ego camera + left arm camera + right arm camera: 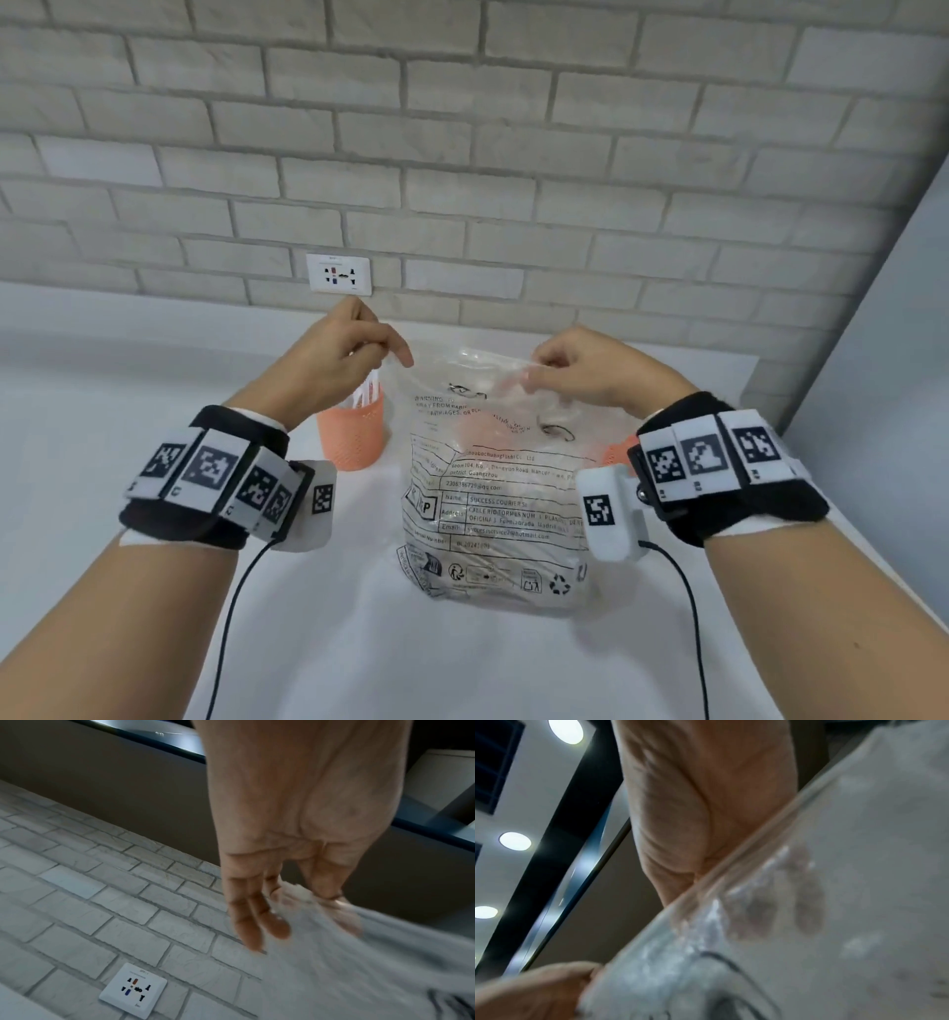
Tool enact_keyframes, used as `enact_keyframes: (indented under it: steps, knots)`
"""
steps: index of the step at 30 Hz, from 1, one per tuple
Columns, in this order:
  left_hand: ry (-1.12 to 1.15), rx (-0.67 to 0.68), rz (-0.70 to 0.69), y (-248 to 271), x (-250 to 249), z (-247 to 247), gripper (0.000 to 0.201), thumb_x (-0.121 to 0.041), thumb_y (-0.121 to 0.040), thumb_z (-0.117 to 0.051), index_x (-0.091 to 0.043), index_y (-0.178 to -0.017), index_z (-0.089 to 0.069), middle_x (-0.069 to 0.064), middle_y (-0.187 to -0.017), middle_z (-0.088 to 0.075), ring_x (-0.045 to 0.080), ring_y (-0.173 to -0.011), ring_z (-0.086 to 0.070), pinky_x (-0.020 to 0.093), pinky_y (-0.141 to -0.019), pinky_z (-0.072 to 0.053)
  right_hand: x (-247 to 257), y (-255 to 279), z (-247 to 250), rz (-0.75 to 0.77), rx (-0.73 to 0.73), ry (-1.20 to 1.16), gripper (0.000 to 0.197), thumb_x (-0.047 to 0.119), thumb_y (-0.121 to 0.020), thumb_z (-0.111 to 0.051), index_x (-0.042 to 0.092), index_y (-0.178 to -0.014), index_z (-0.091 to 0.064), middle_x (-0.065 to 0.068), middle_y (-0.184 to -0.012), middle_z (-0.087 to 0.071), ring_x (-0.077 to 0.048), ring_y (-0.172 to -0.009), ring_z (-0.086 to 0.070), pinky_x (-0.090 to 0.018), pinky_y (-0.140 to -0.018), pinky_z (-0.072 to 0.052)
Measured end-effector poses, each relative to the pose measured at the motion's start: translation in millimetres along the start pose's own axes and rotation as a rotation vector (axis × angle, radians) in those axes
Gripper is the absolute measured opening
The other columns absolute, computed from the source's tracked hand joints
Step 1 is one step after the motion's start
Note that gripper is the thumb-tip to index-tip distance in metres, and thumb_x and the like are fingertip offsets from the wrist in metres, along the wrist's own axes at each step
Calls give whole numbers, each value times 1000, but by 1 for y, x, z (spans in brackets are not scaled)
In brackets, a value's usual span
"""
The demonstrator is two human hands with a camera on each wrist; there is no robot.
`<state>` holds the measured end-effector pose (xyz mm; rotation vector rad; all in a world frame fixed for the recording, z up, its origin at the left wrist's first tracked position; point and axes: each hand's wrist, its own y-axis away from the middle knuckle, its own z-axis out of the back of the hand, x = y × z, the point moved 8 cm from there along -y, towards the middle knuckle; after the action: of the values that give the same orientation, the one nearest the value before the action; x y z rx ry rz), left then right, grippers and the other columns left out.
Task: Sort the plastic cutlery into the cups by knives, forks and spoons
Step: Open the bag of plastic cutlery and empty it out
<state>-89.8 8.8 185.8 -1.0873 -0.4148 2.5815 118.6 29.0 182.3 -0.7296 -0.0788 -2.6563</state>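
A clear printed plastic bag (493,493) stands upright on the white table (154,390). My left hand (385,354) pinches its top left edge and my right hand (534,372) pinches its top right edge. The left wrist view shows thumb and fingers (257,914) nipping the bag film (359,963). In the right wrist view the fingers show blurred through the bag (834,841). An orange mesh cup (354,437) behind my left wrist holds white cutlery (367,393). A second orange cup (616,452) peeks out by my right wrist. An orange blur (482,429) shows through the bag. What is inside the bag I cannot make out.
A white brick wall (462,154) with a socket plate (339,275) runs along the table's far edge. A plain grey panel (873,360) closes the right side. Black cables (226,632) hang from both wrist cameras over the near table.
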Motion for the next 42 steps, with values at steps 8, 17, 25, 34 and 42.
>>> enact_keyframes:
  steps: [8,17,25,34,42]
  knots:
    - [-394,-23,109,-1,2,-40,30,-29,-73,-75,-17,-59,-53,-1,-66,-55,21,-68,-53,27,-57,-33,1,8,-2,47,-356,-2,28,25,-80,-71,14,-102,-59,10,-78,-50,-10,-75,-50,-25,-65,-39]
    - [471,215,449,23,59,-84,46,15,-82,-50,-24,-103,-63,3,-93,-64,15,-63,-63,21,-56,-50,-99,19,-104,-508,236,-463,24,17,-91,-58,2,-109,-53,-11,-100,-60,-23,-78,-66,-36,-77,-59]
    - [1509,19,737,43,82,-107,13,2,-63,-68,0,-76,-70,9,-89,-70,32,-68,-71,43,-58,-59,-100,8,-94,-406,-64,-1699,19,-10,-94,-31,-11,-99,-49,-24,-97,-66,-26,-75,-67,-35,-63,-59]
    - [442,129,628,44,92,-97,7,-10,-86,-62,-8,-92,-64,10,-92,-63,15,-68,-55,23,-63,-53,-78,12,-96,-311,92,-1392,14,6,-91,-46,6,-94,-60,0,-52,-62,-13,-48,-59,-35,-61,-53]
    - [1233,52,867,52,78,-106,20,23,-80,-48,4,-82,-52,26,-68,-69,32,-58,-70,29,-40,-53,-121,25,-116,-448,80,-515,5,9,-89,-59,4,-90,-59,-4,-77,-57,-12,-62,-55,-23,-52,-50]
